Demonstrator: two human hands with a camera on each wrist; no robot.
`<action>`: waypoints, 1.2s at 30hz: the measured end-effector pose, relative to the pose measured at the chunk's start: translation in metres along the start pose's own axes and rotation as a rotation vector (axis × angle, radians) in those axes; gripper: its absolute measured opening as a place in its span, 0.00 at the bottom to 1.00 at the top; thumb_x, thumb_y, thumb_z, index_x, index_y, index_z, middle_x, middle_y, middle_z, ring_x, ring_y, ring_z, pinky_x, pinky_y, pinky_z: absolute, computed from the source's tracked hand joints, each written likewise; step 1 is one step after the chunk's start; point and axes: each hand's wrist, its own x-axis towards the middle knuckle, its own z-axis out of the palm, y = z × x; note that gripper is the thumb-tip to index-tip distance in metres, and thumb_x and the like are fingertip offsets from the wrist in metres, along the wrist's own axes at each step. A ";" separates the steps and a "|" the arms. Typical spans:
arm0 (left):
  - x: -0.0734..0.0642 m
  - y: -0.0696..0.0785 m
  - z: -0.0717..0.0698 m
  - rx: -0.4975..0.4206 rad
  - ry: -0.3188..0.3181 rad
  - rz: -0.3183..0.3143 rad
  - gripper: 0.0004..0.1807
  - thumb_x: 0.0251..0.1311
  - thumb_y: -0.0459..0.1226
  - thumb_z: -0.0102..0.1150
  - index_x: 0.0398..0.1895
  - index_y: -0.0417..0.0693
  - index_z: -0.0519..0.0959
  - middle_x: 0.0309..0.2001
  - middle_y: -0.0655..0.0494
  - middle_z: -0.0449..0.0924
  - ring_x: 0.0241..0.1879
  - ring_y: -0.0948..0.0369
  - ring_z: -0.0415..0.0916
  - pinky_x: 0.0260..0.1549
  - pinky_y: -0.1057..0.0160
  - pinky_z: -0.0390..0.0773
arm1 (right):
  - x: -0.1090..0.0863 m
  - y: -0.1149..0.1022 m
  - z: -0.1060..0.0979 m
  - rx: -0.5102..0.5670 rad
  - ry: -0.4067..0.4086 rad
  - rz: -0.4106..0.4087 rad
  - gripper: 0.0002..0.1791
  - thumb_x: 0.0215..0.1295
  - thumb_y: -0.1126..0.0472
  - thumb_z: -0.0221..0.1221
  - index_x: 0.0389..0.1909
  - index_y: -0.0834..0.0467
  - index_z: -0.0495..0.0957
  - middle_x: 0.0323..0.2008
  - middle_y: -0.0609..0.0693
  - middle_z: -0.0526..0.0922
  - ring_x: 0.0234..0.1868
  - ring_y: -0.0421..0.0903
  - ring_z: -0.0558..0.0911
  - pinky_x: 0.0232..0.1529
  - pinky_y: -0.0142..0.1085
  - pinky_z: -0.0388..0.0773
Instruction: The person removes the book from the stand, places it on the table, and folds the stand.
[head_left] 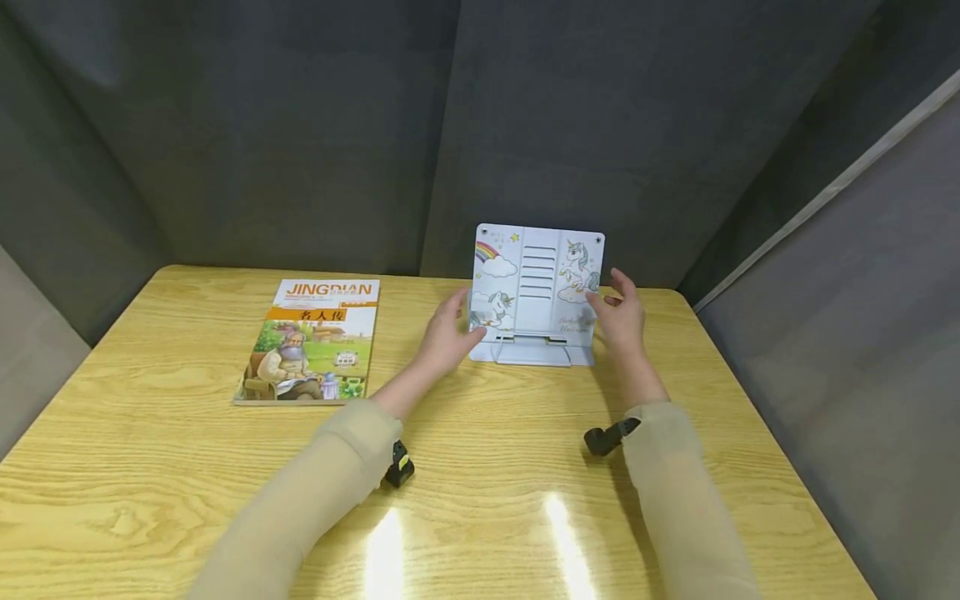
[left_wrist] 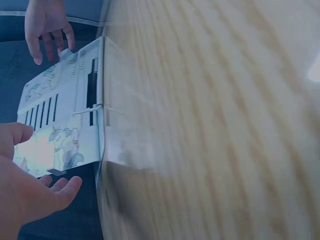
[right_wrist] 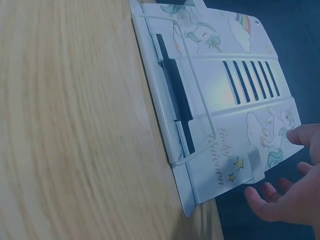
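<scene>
A white book stand (head_left: 536,315) with unicorns, clouds and a rainbow printed on it stands tilted back near the table's far edge. A thin wire bar (right_wrist: 200,95) crosses its lower front. Beside the stand's left edge is my left hand (head_left: 446,337), thumb toward the front and fingers spread around the edge. My right hand (head_left: 622,317) stands at the opposite edge, its thumb over the printed face and its fingers loosely bent. In the wrist views neither hand clearly grips the panel; whether the thumbs touch it I cannot tell.
A magazine-like book (head_left: 352,333) with an orange and green cover lies flat on the wooden table (head_left: 480,467), left of the stand. Dark fabric walls (head_left: 300,142) rise behind the table and at both sides.
</scene>
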 end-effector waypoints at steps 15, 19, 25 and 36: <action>0.018 -0.004 0.012 -0.072 0.081 -0.050 0.34 0.59 0.32 0.59 0.70 0.46 0.60 0.60 0.44 0.70 0.53 0.46 0.73 0.52 0.54 0.76 | 0.015 0.009 0.006 -0.003 -0.008 0.117 0.32 0.65 0.62 0.56 0.69 0.53 0.60 0.60 0.58 0.71 0.51 0.51 0.75 0.45 0.38 0.79; 0.021 -0.005 0.011 -0.066 0.099 -0.059 0.32 0.60 0.32 0.58 0.68 0.45 0.62 0.58 0.44 0.72 0.49 0.50 0.76 0.47 0.58 0.79 | 0.017 0.011 0.009 0.001 -0.001 0.109 0.28 0.66 0.62 0.55 0.67 0.55 0.63 0.54 0.58 0.73 0.43 0.46 0.76 0.42 0.39 0.80; 0.029 -0.007 0.014 -0.031 0.101 -0.058 0.31 0.60 0.33 0.57 0.68 0.45 0.64 0.54 0.45 0.73 0.43 0.54 0.75 0.44 0.61 0.78 | 0.023 0.011 0.012 -0.055 0.013 0.097 0.23 0.66 0.65 0.53 0.62 0.58 0.69 0.44 0.55 0.73 0.38 0.41 0.72 0.28 0.25 0.73; 0.037 -0.008 0.016 -0.030 0.140 -0.098 0.28 0.62 0.30 0.53 0.67 0.44 0.64 0.49 0.45 0.75 0.34 0.58 0.75 0.33 0.67 0.75 | 0.024 0.011 0.016 -0.179 -0.010 0.135 0.20 0.69 0.63 0.51 0.62 0.60 0.70 0.43 0.55 0.72 0.44 0.47 0.70 0.39 0.31 0.70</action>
